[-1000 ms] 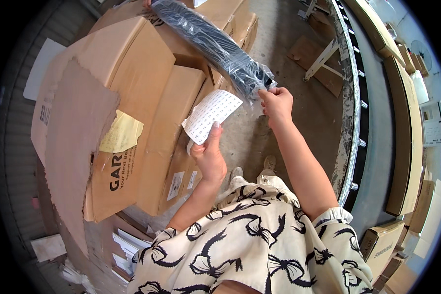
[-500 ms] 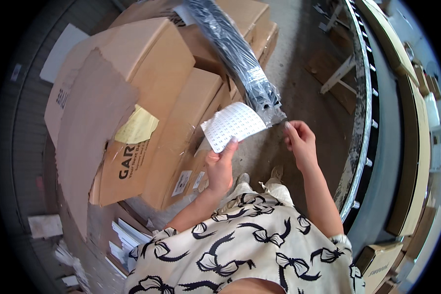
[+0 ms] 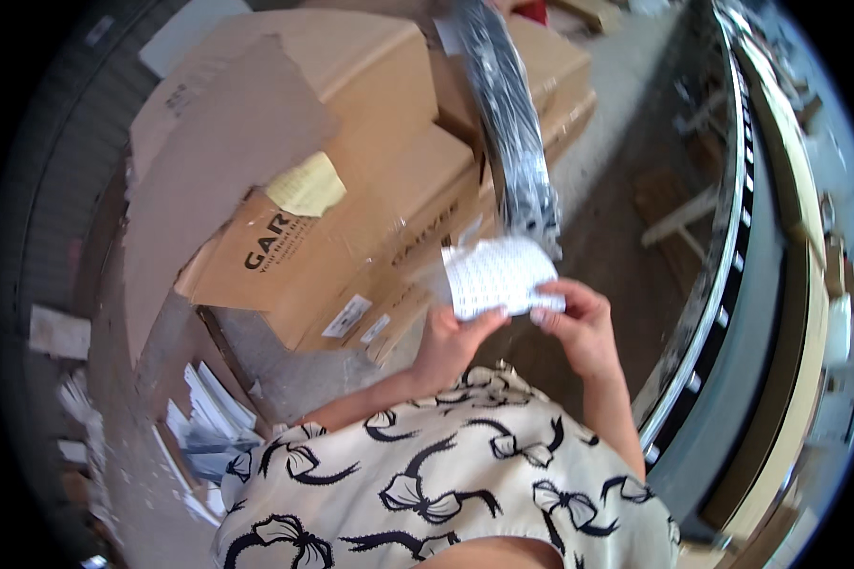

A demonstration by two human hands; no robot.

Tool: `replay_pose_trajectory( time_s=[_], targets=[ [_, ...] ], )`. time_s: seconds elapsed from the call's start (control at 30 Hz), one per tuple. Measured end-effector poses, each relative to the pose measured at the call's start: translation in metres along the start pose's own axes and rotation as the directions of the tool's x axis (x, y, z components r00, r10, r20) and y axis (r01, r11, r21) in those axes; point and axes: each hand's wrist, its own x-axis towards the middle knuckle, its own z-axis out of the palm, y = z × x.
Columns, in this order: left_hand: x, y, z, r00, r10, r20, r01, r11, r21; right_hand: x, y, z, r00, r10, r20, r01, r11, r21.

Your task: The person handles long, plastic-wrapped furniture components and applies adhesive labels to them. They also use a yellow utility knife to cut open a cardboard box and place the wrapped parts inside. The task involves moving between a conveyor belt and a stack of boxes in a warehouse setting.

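Note:
A curved white sheet of small printed labels point(image 3: 499, 273) is held up in front of me. My left hand point(image 3: 449, 343) pinches its lower left edge, thumb on the front face. At the sheet's right edge, my right hand point(image 3: 581, 327) has thumb and fingers pressed together on it. Just beyond the sheet lies a long bundle wrapped in dark, shiny plastic point(image 3: 514, 133), its near end close behind the sheet's top edge. Fine detail on the sheet is blurred.
Large cardboard boxes point(image 3: 380, 142) are stacked on the left, with a torn cardboard flap point(image 3: 223, 171) and a yellow paper point(image 3: 308, 186) on them. White strips point(image 3: 214, 403) lie in an open box at lower left. A curved roller conveyor point(image 3: 721, 313) carrying long cartons runs along the right.
My right hand has moved from the bundle's plastic-wrapped end to the label sheet's right edge. The sheet now sits more level between both hands, and my view has shifted.

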Motion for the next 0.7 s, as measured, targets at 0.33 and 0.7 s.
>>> replay_pose_trajectory(
  time_s=[0.33, 0.7],
  targets=[
    [-0.015, -0.021, 0.057, 0.997, -0.028, -0.066, 0.006, 0.953, -0.304, -0.018, 0.003, -0.03, 0.964, -0.217, 0.156, 0.25, 0.937, -0.242],
    [-0.036, -0.058, 0.084, 0.989, -0.017, -0.149, 0.008, 0.998, -0.061, -0.031, 0.006, -0.055, 0.689, -0.562, 0.458, 0.681, 0.285, -0.674]
  ],
)
